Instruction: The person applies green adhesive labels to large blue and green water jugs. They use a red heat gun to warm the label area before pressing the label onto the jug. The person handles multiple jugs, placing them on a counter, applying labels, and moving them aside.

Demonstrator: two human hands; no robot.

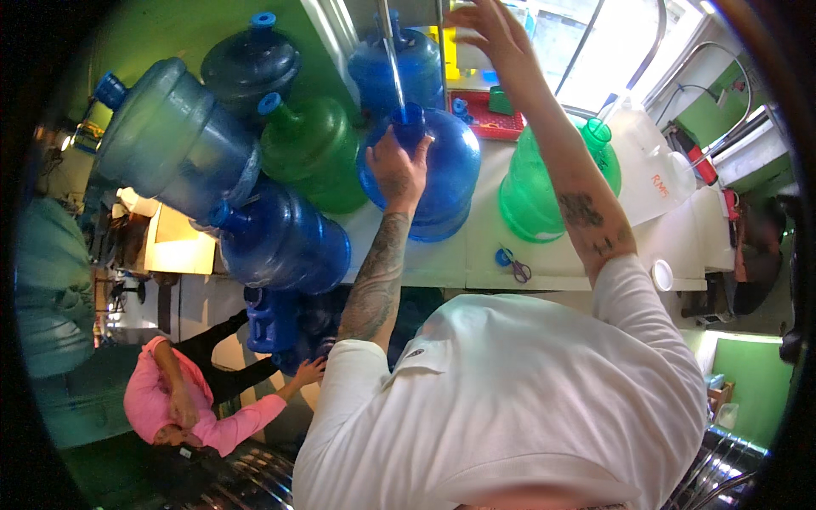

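Observation:
My left hand (398, 170) is closed around the neck of a large blue water jug (449, 183) that stands upright on the white counter. A shiny metal filling tube (392, 64) reaches down into the jug's mouth. Higher up, near a thin upright pipe, my right hand (495, 36) is raised with its fingers stretched out and apart, slightly blurred; nothing shows in it. Below my right forearm stands a green jug (529, 191), partly covered by the arm, with a clear hose at its open mouth.
Capped jugs crowd the left: a pale blue jug (183, 140), a green jug (310, 153) and a blue jug (289, 242). Scissors (518, 269), a white container (646, 161) and a red tray (489, 123) are on the counter. A person in pink (183, 395) is at lower left.

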